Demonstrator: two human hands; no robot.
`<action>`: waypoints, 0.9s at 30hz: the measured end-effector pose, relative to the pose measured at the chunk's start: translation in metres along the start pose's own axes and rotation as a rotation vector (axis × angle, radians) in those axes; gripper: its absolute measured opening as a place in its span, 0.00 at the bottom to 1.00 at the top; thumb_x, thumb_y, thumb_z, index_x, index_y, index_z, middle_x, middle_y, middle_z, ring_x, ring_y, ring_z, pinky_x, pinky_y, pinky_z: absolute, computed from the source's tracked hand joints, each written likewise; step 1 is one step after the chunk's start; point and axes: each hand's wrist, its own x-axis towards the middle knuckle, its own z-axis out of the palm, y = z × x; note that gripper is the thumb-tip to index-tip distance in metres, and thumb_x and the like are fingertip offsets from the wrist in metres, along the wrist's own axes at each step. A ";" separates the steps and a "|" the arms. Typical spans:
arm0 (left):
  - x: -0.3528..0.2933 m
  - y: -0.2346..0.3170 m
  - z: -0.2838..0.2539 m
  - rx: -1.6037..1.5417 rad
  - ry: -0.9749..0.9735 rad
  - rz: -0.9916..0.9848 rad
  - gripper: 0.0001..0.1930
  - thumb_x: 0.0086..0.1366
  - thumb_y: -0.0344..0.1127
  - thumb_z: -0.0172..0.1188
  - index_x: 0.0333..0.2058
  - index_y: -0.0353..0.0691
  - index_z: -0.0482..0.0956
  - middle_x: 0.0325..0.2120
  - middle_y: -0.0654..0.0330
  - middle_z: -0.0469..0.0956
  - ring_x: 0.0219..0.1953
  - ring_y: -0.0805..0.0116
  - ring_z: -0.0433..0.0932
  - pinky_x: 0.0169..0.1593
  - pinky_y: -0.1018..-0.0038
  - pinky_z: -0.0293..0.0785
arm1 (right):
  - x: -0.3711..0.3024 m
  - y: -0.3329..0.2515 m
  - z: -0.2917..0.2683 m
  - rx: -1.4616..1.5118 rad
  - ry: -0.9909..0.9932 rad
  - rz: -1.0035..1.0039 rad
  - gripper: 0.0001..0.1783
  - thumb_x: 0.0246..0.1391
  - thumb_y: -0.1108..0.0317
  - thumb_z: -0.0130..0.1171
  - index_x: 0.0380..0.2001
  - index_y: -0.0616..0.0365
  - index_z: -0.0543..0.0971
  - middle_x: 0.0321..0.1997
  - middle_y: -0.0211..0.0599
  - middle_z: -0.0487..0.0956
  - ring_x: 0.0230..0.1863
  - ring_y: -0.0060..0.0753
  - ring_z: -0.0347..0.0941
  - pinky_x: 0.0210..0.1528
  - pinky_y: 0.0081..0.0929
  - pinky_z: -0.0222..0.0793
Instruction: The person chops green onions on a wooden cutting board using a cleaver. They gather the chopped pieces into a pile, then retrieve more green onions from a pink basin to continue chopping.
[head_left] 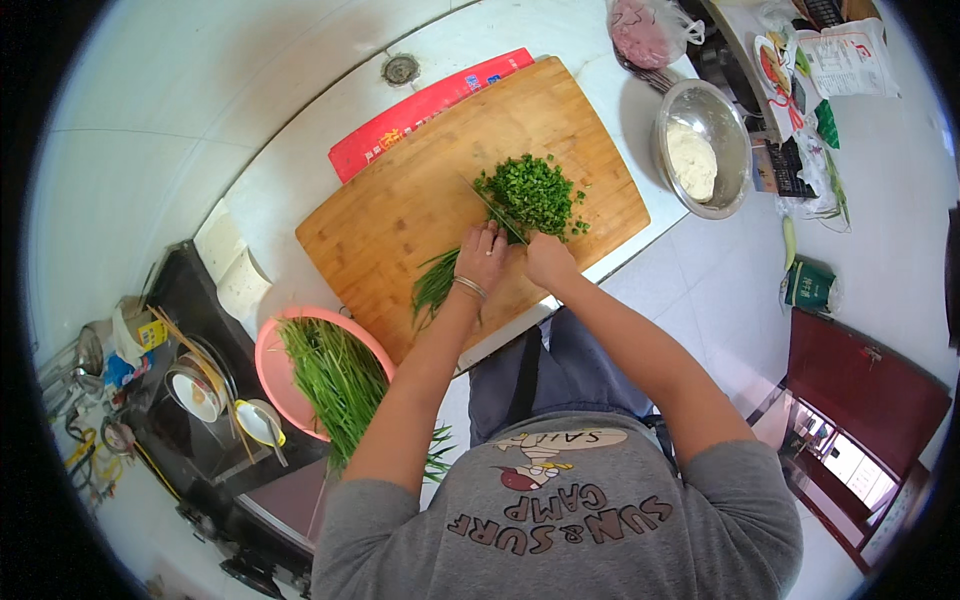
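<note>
Head view: I am watching two forearms reaching up from the lower edge, the left from seven o'clock and the right from five, their hands almost meeting near the middle. The right hand (551,262) is clenching around the handle of a knife (494,210), hiding it, wrist nearly straight, forearm slanting toward eleven o'clock. The blade is pointing out between ten and eleven. The left hand (482,255) is lying palm down, fingers bending over the uncut greens (434,286) and holding them beside the blade; its forearm, wearing a bracelet (470,288), is slanting toward one o'clock. Stalks are trailing from under that hand toward eight o'clock. A heap of chopped greens (535,195) is lying at about twelve o'clock from the right hand, on the wooden cutting board (385,235), which is resting on the worktop (290,190). Outside the board, a pink basin (270,375) is sitting between seven and eight o'clock, a metal bowl (735,150) between two and three.
</note>
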 end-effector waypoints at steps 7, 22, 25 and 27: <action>0.002 -0.003 -0.001 -0.056 0.024 -0.046 0.13 0.55 0.33 0.54 0.39 0.35 0.73 0.40 0.48 0.72 0.41 0.51 0.71 0.46 0.60 0.70 | 0.011 0.020 0.008 0.206 0.202 -0.178 0.08 0.46 0.70 0.51 0.28 0.65 0.73 0.27 0.60 0.75 0.34 0.63 0.72 0.37 0.51 0.68; 0.001 -0.002 0.001 -0.069 0.081 -0.031 0.13 0.52 0.31 0.59 0.37 0.35 0.72 0.35 0.51 0.69 0.38 0.53 0.70 0.43 0.63 0.70 | -0.026 0.018 0.003 0.062 0.106 -0.042 0.12 0.49 0.66 0.51 0.33 0.64 0.74 0.29 0.61 0.76 0.35 0.64 0.73 0.39 0.51 0.69; 0.003 -0.002 -0.002 -0.044 0.066 -0.025 0.12 0.51 0.30 0.57 0.37 0.35 0.73 0.35 0.51 0.70 0.39 0.53 0.70 0.44 0.63 0.70 | -0.023 0.015 0.001 0.024 0.063 -0.017 0.12 0.48 0.67 0.49 0.34 0.64 0.74 0.30 0.61 0.76 0.36 0.63 0.73 0.41 0.50 0.70; 0.002 0.001 -0.004 -0.012 0.053 -0.030 0.12 0.51 0.29 0.56 0.37 0.35 0.73 0.35 0.51 0.70 0.39 0.53 0.70 0.44 0.63 0.70 | -0.017 0.015 0.002 0.011 0.021 0.008 0.12 0.47 0.69 0.49 0.33 0.64 0.74 0.32 0.61 0.77 0.37 0.62 0.73 0.42 0.50 0.70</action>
